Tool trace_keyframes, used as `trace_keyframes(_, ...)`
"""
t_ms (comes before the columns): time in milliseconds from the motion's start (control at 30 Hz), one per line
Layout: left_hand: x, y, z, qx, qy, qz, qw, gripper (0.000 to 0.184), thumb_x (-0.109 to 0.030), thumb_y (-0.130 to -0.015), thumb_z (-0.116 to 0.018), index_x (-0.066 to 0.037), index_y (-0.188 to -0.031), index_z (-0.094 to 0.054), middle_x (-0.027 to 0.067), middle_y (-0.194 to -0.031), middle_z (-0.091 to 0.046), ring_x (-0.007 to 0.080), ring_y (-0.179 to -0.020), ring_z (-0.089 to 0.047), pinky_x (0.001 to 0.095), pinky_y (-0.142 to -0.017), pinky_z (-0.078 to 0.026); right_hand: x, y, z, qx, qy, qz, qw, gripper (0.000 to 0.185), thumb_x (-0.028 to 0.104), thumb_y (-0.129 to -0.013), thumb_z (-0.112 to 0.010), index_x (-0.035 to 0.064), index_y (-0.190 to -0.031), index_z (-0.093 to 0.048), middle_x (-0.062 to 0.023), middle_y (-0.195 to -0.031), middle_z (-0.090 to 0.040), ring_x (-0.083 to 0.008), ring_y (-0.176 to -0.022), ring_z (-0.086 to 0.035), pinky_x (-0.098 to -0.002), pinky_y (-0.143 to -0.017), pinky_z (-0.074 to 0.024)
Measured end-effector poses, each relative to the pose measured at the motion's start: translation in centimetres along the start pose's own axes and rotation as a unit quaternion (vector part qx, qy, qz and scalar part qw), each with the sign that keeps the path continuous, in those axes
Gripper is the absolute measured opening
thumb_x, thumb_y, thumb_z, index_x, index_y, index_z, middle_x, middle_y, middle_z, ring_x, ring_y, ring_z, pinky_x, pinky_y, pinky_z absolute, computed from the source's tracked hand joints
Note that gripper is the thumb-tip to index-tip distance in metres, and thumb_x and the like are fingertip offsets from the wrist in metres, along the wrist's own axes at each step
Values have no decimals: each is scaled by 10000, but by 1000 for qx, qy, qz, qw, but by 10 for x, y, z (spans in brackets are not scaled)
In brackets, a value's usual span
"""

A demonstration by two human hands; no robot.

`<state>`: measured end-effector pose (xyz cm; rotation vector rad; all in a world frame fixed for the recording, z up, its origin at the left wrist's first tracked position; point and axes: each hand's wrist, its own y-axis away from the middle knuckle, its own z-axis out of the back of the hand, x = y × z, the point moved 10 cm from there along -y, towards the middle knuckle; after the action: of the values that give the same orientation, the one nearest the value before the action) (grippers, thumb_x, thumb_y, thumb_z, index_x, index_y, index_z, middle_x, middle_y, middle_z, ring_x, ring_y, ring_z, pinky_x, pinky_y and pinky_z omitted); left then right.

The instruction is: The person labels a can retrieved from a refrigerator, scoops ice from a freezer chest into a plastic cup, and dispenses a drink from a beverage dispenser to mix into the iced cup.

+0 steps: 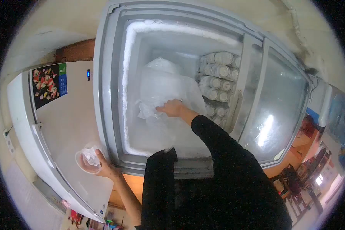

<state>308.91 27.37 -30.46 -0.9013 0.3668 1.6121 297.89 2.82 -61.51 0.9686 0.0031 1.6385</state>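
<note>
My left hand [106, 168] is wrapped around a clear plastic cup [85, 167] outside the freezer's left edge. Crumpled white plastic [89, 156] sits in or over the mouth of the cup. Inside the open chest freezer [110, 88], my right hand [173, 108] has its fingers closed on a large whitish plastic bag [163, 86]. The bag lies on the freezer's left side, and what it contains is blurred by the plastic.
Several rows of pale cylindrical packs [218, 73] stand at the freezer's right. The glass lid [281, 103] covers its right end. Frost [125, 88] lines the inner rim. A white refrigerator [71, 115] stands close on the left.
</note>
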Motion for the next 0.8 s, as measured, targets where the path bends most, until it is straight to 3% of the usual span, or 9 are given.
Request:
trace_keyframes(133, 10, -3, 5, -14, -3, -11, 1000, 621, -107, -782, -762, 12, -1296, -436, 156, -1255, -496, 265, -1120, -514, 384, -981, -436, -10, -1, 12, 11, 3, -60, 998, 375, 170, -822, -555, 223, -1194, -557, -120, -886, -666, -317, -860, -668, -469, -739, -524)
trace_keyframes(233, 13, -4, 4, -7, -2, 9, 1000, 666, -88, -764, -773, 24, -1321, -425, 170, -1298, -500, 277, -1167, -512, 399, -1022, -413, -30, -4, -30, 202, -78, -135, 967, 379, 195, -841, -552, 238, -1218, -559, -114, -1003, -665, -299, -955, -651, -465, -819, -504)
trace_keyframes(300, 14, -1, 5, -13, 20, 24, 999, 648, -111, -776, -772, 20, -1318, -443, 165, -1307, -503, 267, -1165, -514, 387, -1020, -410, -64, -13, -70, 95, -199, -189, 957, 372, 229, -867, -525, 189, -1236, -559, -125, -1143, -629, -325, -1061, -599, -448, -904, -462)
trace_keyframes(367, 23, 0, 6, -18, 41, 47, 998, 660, -137, -761, -793, 26, -1311, -467, 157, -1323, -511, 261, -1169, -521, 375, -1021, -403, -54, -9, -61, 48, -193, -91, 976, 347, 311, -937, -442, 136, -1162, -640, -108, -1201, -633, -276, -1107, -588, -388, -938, -440)
trace_keyframes(500, 30, -3, 5, 12, 79, 31, 996, 779, -109, -706, -823, 37, -1343, -398, 177, -1349, -472, 283, -1234, -479, 404, -1066, -383, -105, 37, -97, -184, -611, -222, 737, 411, 370, -964, -466, 60, -1194, -609, -102, -1208, -615, -192, -1162, -522, -328, -1015, -373)
trace_keyframes(533, 20, -3, 9, 2, 90, 23, 996, 779, -109, -706, -823, 37, -1343, -398, 177, -1349, -472, 283, -1234, -479, 404, -1066, -383, -109, 38, -79, -193, -606, -210, 743, 411, 370, -964, -466, 60, -1194, -609, -102, -1208, -615, -192, -1162, -522, -328, -1015, -373)
trace_keyframes(600, 0, -5, 20, -22, 57, -11, 998, 736, -147, -664, -854, 25, -1283, -496, 155, -1278, -550, 279, -1171, -533, 402, -1034, -406, -90, 25, -43, -120, -509, -98, 847, 392, 175, -876, -526, 5, -1229, -538, -101, -969, -624, -220, -826, -590, -346, -750, -489)
trace_keyframes(700, -16, -11, 18, 28, 59, -23, 998, 774, -162, -609, -876, -3, -1270, -507, 158, -1272, -551, 264, -1143, -555, 388, -983, -458, -30, 94, 66, -31, -506, -273, 818, 426, 125, -817, -548, -13, -1220, -535, -108, -795, -601, -176, -580, -542, -321, -500, -450)
trace_keyframes(800, -60, -14, 12, 68, 117, -84, 987, 832, -161, -582, -872, -35, -1296, -463, 140, -1222, -563, 243, -1122, -561, 374, -946, -485, -25, 102, 71, -47, -562, -264, 782, 389, 158, -839, -549, 20, -1198, -491, -27, -604, -494, -110, -402, -386, -300, -352, -290)
